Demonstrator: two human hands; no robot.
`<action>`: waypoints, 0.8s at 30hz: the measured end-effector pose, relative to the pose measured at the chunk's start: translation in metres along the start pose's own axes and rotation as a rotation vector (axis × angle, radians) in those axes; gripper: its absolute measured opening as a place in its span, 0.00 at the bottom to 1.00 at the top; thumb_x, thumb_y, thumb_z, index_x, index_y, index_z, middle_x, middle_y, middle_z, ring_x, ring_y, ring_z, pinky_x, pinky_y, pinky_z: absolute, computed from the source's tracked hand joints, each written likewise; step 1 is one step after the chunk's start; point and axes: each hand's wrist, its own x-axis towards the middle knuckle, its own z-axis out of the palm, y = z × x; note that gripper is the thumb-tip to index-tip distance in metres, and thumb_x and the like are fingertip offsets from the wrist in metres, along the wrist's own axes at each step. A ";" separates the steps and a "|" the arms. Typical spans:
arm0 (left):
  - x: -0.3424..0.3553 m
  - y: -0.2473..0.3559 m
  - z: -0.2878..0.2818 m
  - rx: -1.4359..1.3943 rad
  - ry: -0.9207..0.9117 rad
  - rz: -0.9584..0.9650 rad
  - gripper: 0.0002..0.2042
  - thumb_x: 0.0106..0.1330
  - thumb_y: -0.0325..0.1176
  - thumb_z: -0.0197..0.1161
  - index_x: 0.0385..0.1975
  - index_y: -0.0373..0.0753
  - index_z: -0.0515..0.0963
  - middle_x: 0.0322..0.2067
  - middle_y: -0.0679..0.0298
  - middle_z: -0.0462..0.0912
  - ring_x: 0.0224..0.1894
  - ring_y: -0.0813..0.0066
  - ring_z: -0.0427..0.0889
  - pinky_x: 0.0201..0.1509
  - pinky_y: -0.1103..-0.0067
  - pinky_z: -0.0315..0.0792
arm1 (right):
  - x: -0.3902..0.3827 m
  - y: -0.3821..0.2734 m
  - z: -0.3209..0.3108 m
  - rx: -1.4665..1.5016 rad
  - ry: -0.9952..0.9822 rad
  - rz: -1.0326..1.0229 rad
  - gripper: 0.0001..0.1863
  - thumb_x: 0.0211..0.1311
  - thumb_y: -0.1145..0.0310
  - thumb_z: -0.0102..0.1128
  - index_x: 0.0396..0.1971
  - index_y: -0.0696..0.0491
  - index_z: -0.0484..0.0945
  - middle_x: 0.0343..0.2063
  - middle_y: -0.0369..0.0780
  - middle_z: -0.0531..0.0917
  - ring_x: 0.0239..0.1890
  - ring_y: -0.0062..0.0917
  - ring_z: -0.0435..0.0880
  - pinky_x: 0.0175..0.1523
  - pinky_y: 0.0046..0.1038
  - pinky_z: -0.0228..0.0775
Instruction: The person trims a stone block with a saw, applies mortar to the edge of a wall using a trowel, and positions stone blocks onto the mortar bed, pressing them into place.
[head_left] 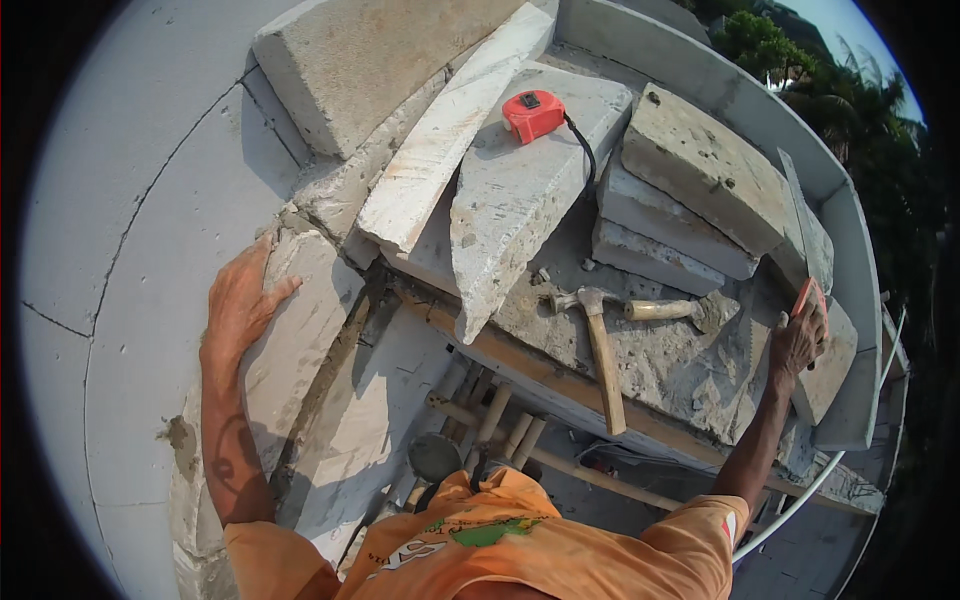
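Grey wall: smooth, pale surface on the person's left, crossed by thin dark joint lines.
Low wall: grey, curving round the far and right sides.
Block under the left hand: long, pale, rough-edged, lying beside the grey wall.
Pointed slab: pitted grey, tapering to a jagged tip over a wooden edge.
Stacked slabs: thick, chipped, crumbly, with dark specks on top.
Blade: long, flat, thin and metallic, rising from a red-orange handle by the low wall.
Hammer: dull metal head, smooth wooden handle, on the mortar-crusted ledge.
Trowel: round wooden handle, mortar-caked head, just beside the hammer.
Left hand: spread, thumb apart, resting on the block.
Right hand: fingers curled round the blade's handle.
Tape measure: rounded red case, black strap, atop the pointed slab.
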 end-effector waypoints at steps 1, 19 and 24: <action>-0.001 -0.002 0.003 -0.015 0.005 0.027 0.35 0.58 0.46 0.69 0.61 0.28 0.70 0.56 0.42 0.78 0.58 0.45 0.76 0.64 0.61 0.68 | -0.001 0.000 -0.009 0.033 0.047 -0.005 0.36 0.62 0.59 0.67 0.67 0.51 0.64 0.59 0.46 0.74 0.64 0.41 0.71 0.63 0.52 0.61; -0.008 -0.018 0.013 0.016 0.077 0.019 0.34 0.63 0.47 0.66 0.62 0.28 0.69 0.61 0.43 0.73 0.64 0.46 0.71 0.68 0.63 0.63 | 0.105 -0.123 -0.024 1.608 -0.297 0.274 0.46 0.64 0.42 0.59 0.68 0.66 0.61 0.65 0.55 0.68 0.67 0.40 0.68 0.69 0.35 0.58; -0.026 0.024 0.035 0.193 0.317 0.069 0.30 0.67 0.43 0.63 0.64 0.32 0.68 0.66 0.49 0.68 0.72 0.53 0.62 0.75 0.58 0.54 | 0.103 -0.145 0.000 1.682 -0.349 0.323 0.44 0.65 0.43 0.57 0.67 0.65 0.63 0.64 0.54 0.69 0.65 0.39 0.69 0.67 0.35 0.59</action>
